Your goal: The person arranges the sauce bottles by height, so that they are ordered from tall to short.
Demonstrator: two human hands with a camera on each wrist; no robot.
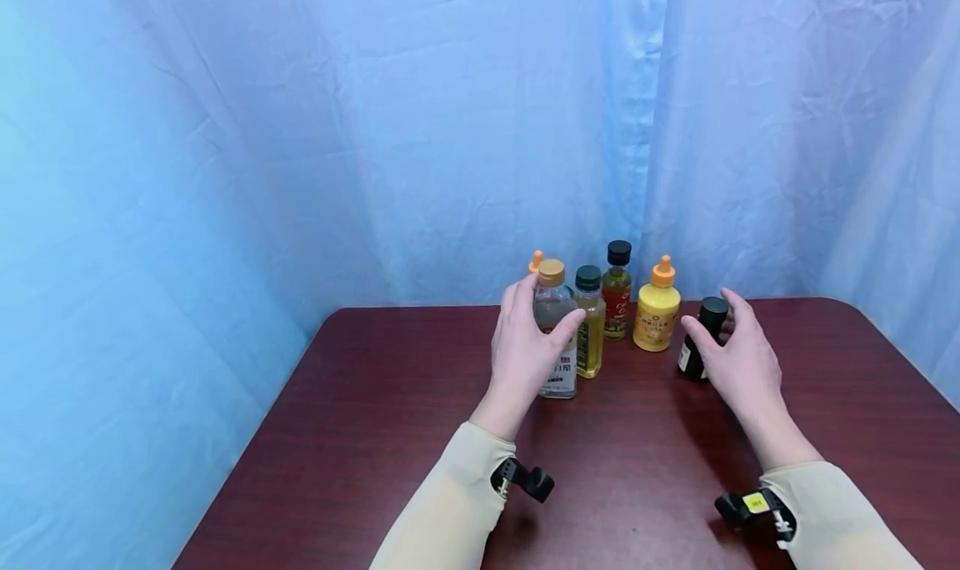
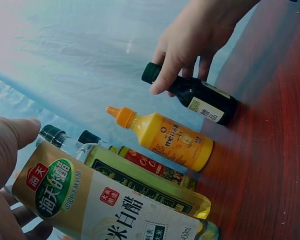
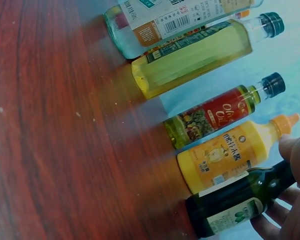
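Observation:
My left hand is around the upper part of a clear white-vinegar bottle with a gold cap, its thumb stretched out past the bottle and its fingers on the far side. At the right, my right hand is loosely around the neck of a dark glass bottle with a dark green cap. Its thumb is on one side of the neck and its fingers are on the other. Both bottles stand upright on the table.
Between the hands stand a yellow oil bottle, an olive oil bottle with a red label, and a yellow squeeze bottle. Another orange nozzle peeks out behind the vinegar. A blue curtain hangs behind the dark red table.

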